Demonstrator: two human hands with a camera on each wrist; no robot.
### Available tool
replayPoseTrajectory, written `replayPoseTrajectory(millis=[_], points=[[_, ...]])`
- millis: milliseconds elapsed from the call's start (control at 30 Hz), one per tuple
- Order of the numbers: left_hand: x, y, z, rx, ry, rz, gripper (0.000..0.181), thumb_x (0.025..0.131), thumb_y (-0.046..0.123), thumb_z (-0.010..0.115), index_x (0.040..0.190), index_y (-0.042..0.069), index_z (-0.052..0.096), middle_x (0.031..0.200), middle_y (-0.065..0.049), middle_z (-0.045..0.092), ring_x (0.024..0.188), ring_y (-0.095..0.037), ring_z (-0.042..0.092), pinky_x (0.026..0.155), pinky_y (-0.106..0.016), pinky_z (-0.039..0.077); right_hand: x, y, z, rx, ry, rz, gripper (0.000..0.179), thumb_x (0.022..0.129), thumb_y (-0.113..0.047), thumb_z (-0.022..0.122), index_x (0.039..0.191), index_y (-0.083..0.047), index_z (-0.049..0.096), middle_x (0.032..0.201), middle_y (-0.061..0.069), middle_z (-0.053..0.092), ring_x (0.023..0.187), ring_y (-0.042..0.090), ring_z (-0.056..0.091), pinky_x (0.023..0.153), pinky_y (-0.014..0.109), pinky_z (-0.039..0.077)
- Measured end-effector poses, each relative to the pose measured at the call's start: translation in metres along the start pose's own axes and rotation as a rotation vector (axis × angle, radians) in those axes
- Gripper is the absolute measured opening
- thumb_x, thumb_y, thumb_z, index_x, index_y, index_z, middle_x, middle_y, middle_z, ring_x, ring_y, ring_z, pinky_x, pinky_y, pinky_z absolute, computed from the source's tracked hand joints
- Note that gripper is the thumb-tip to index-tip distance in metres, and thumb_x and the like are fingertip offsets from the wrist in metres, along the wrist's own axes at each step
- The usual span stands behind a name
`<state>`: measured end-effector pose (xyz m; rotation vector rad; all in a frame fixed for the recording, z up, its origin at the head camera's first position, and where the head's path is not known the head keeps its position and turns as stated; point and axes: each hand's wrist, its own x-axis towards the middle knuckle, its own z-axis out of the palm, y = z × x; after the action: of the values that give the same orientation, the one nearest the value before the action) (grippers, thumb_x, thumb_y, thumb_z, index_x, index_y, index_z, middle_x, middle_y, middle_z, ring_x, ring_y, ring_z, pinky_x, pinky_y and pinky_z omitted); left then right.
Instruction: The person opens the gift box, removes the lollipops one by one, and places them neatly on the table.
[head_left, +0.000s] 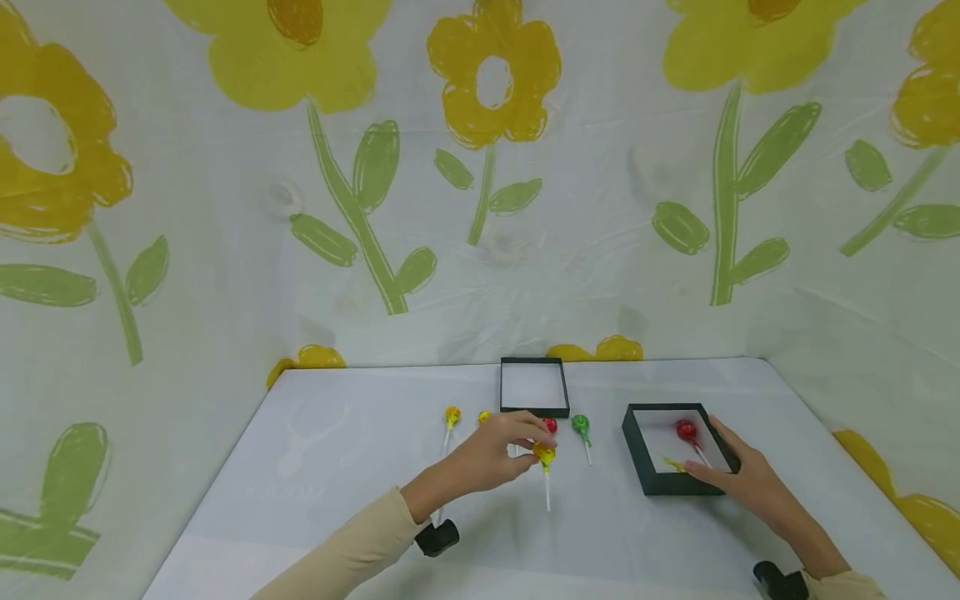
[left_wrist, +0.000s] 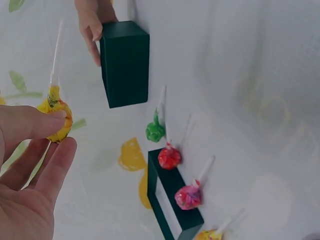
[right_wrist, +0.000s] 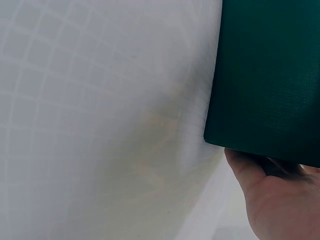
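Note:
My left hand [head_left: 498, 454] pinches a yellow-wrapped lollipop [head_left: 546, 456] by its candy head, between thumb and fingertips. Its white stick points down toward the table in the head view. At the right, my right hand [head_left: 757, 483] grips the right side of a deep dark green box [head_left: 682, 485], thumb over the near rim. Inside that box lie a red lollipop [head_left: 686, 430] and a yellow one [head_left: 673, 463], partly hidden by the wall and thumb. In the right wrist view the box's green wall [right_wrist: 270, 75] covers most of the fingers.
A shallow dark green lid [head_left: 535, 413] with a white inside lies at the table's back. Along its near side are green [head_left: 581, 425], red [left_wrist: 170, 158] and pink [left_wrist: 188, 197] lollipops, with yellow ones [head_left: 452, 417] further left. A flower-printed curtain [head_left: 600, 208] rises behind the white table [head_left: 337, 450].

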<state>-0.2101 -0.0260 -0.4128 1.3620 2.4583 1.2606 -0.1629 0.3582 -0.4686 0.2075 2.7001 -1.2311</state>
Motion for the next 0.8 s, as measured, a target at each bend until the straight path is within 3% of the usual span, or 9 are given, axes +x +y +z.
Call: replayPoseTrajectory(millis=[233,567,800], points=[[-0.009,-0.005,-0.003,-0.007,0.006,0.029,0.028,0.082,-0.005,0.068,0.106,0.008,0.071,0.105,0.004,0.064,0.097,-0.003,0.058,0.082,-0.019,0.05,0.0,0.003,0.0,-0.005,-0.008,-0.006,0.099,0.086,-0.044,0.065,0.152,-0.015,-0.004,0.15,0.034,0.001,0.133,0.057,0.004,0.092,0.076,0.016],[-0.026,-0.01,-0.007,0.045,-0.017,-0.094,0.026,0.083,-0.001,0.069,0.105,0.013,0.072,0.104,0.009,0.064,0.098,-0.004,0.057,0.081,-0.017,0.049,0.001,0.005,-0.001,-0.009,-0.006,-0.012,0.099,0.086,-0.045,0.065,0.152,-0.017,-0.005,0.15,0.034,0.001,0.133,0.056,0.004,0.092,0.076,0.017],[-0.04,-0.02,-0.011,0.013,-0.02,-0.129,0.027,0.082,-0.003,0.07,0.104,0.013,0.072,0.103,0.009,0.063,0.097,-0.004,0.058,0.081,-0.02,0.051,0.002,0.004,0.0,-0.007,-0.003,-0.002,0.101,0.085,-0.045,0.065,0.152,-0.016,-0.004,0.15,0.033,0.001,0.133,0.056,0.003,0.093,0.076,0.016]])
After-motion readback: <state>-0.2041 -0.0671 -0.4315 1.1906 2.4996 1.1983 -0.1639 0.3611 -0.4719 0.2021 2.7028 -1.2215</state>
